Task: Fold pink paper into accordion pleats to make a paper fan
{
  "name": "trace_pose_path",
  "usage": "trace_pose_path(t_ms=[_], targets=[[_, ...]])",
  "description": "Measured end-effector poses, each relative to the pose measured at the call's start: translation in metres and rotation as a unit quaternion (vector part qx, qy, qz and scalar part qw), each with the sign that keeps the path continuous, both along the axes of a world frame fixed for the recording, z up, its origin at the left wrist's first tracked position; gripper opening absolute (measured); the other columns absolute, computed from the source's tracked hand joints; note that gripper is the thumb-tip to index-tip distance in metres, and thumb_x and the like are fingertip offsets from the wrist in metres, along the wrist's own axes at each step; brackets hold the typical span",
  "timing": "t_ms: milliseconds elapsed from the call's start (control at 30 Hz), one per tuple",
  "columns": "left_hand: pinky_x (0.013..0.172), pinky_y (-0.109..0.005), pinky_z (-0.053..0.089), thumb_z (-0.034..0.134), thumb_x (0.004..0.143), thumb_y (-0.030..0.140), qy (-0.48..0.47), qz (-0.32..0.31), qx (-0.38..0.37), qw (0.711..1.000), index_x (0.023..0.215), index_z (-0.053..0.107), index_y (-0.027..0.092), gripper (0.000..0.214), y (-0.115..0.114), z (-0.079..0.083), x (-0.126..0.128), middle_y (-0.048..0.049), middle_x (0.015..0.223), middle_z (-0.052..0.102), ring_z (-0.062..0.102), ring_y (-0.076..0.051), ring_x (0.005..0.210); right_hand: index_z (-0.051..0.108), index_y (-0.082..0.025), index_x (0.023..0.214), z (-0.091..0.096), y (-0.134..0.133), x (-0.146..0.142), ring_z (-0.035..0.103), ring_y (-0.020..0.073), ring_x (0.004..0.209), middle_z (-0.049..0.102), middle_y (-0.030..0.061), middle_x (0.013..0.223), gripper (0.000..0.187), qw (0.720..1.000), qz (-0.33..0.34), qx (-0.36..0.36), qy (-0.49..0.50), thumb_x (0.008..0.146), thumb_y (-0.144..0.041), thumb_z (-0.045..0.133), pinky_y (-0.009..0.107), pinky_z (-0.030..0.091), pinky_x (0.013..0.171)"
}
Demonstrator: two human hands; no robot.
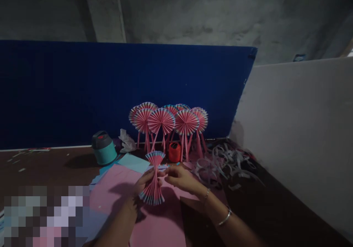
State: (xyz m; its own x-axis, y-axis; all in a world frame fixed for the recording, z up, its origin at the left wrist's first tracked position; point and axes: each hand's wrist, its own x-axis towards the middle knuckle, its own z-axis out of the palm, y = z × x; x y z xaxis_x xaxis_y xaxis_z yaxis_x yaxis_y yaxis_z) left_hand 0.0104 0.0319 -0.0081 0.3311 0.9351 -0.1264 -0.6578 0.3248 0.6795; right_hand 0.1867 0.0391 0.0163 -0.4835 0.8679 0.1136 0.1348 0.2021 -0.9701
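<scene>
A pleated pink and blue paper strip point(154, 179), pinched in the middle so it fans out at top and bottom, stands upright in front of me. My left hand point(145, 182) grips its waist from the left. My right hand point(180, 177) is closed in a pinch right beside the waist, touching it or something thin there; I cannot make out what. Both hands hover over pink paper sheets point(121, 188) on the dark table point(55, 166).
Several finished round paper fans on pink sticks point(165, 123) lean against a blue board point(110, 88). A red thread spool point(174, 152), a teal pot with dark lid point(103, 148), crumpled white paper point(127, 141), paper strip offcuts point(223, 162) and a white wall panel point(298, 129) surround them.
</scene>
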Motion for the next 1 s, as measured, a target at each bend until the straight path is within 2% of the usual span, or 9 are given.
trace_pose_path(t_ms=[33, 133, 267, 467, 667, 767, 867, 933, 1000], targets=[[0.05, -0.022, 0.053, 0.068, 0.078, 0.019, 0.014, 0.005, -0.005, 1.0, 0.079, 0.062, 0.014, 0.007, 0.001, -0.001, 0.0, -0.0033, 0.071, 0.07, 0.065, -0.013, 0.052, 0.065, -0.013, 0.08, -0.001, 0.002, 0.004, 0.047, 0.0088, 0.058, 0.057, -0.0021, 0.066, 0.015, 1.0, -0.015, 0.021, -0.005, 0.073, -0.025, 0.059, 0.021, 0.036, 0.056], [0.052, -0.022, 0.053, 0.071, 0.076, 0.02, 0.061, 0.003, -0.011, 0.998, 0.082, 0.061, 0.014, 0.013, 0.005, -0.004, 0.001, -0.0033, 0.07, 0.07, 0.067, -0.015, 0.053, 0.062, -0.014, 0.066, -0.005, 0.008, 0.01, 0.046, 0.0094, 0.058, 0.055, -0.0018, 0.062, 0.021, 0.995, -0.063, 0.077, -0.012, 0.076, -0.032, 0.059, 0.021, 0.036, 0.056], [0.054, -0.02, 0.053, 0.074, 0.073, 0.019, 0.095, -0.009, -0.026, 0.995, 0.08, 0.06, 0.013, 0.016, 0.006, -0.002, 0.006, -0.0043, 0.068, 0.07, 0.068, -0.014, 0.054, 0.063, -0.014, 0.067, -0.009, 0.01, 0.01, 0.048, 0.0105, 0.059, 0.059, -0.0002, 0.063, 0.019, 0.99, -0.099, 0.098, -0.024, 0.075, -0.03, 0.057, 0.022, 0.037, 0.056], [0.071, -0.023, 0.054, 0.071, 0.071, 0.01, 0.113, 0.003, -0.028, 0.993, 0.082, 0.067, 0.009, 0.012, 0.002, 0.003, 0.008, -0.0096, 0.073, 0.072, 0.07, -0.017, 0.07, 0.065, -0.013, 0.066, -0.007, 0.007, 0.009, 0.045, 0.0098, 0.056, 0.058, -0.0004, 0.061, 0.017, 0.982, -0.111, 0.133, -0.072, 0.075, -0.023, 0.053, 0.02, 0.033, 0.053], [0.066, -0.027, 0.051, 0.075, 0.068, 0.021, 0.208, 0.007, 0.046, 0.977, 0.082, 0.067, 0.012, 0.019, 0.001, 0.006, 0.009, -0.0084, 0.073, 0.072, 0.067, -0.019, 0.067, 0.065, -0.015, 0.067, 0.001, 0.002, 0.011, 0.044, 0.0092, 0.053, 0.056, -0.0016, 0.057, 0.014, 0.972, -0.108, 0.156, -0.136, 0.071, -0.018, 0.052, 0.019, 0.032, 0.051], [0.061, -0.025, 0.048, 0.073, 0.068, 0.023, 0.319, 0.081, 0.103, 0.939, 0.079, 0.066, 0.014, 0.016, 0.005, 0.001, 0.01, -0.0059, 0.069, 0.071, 0.066, -0.018, 0.065, 0.065, -0.016, 0.068, 0.007, -0.003, 0.013, 0.045, 0.0099, 0.053, 0.057, -0.0012, 0.058, 0.013, 0.945, -0.119, 0.213, -0.22, 0.069, -0.014, 0.052, 0.02, 0.031, 0.053], [0.059, -0.025, 0.044, 0.069, 0.072, 0.024, 0.44, 0.159, 0.18, 0.865, 0.076, 0.066, 0.016, 0.01, 0.006, -0.004, 0.011, -0.0038, 0.065, 0.069, 0.064, -0.018, 0.063, 0.065, -0.019, 0.072, 0.012, -0.007, 0.013, 0.05, 0.0133, 0.059, 0.062, 0.0015, 0.065, 0.015, 0.904, -0.125, 0.287, -0.292, 0.07, -0.013, 0.051, 0.023, 0.033, 0.056], [0.064, -0.026, 0.044, 0.065, 0.075, 0.025, 0.473, 0.187, 0.216, 0.833, 0.078, 0.067, 0.017, 0.009, 0.003, -0.002, 0.011, -0.0037, 0.07, 0.069, 0.063, -0.019, 0.068, 0.065, -0.019, 0.074, 0.014, -0.011, 0.012, 0.053, 0.0165, 0.064, 0.064, 0.0043, 0.07, 0.017, 0.885, -0.123, 0.319, -0.317, 0.072, -0.014, 0.05, 0.026, 0.034, 0.059], [0.074, -0.027, 0.044, 0.061, 0.079, 0.026, 0.476, 0.197, 0.243, 0.822, 0.083, 0.069, 0.018, 0.012, -0.002, 0.001, 0.012, -0.0039, 0.081, 0.07, 0.063, -0.019, 0.078, 0.065, -0.018, 0.076, 0.015, -0.014, 0.009, 0.055, 0.0207, 0.069, 0.066, 0.0079, 0.075, 0.018, 0.875, -0.119, 0.338, -0.325, 0.074, -0.015, 0.048, 0.03, 0.035, 0.062]])
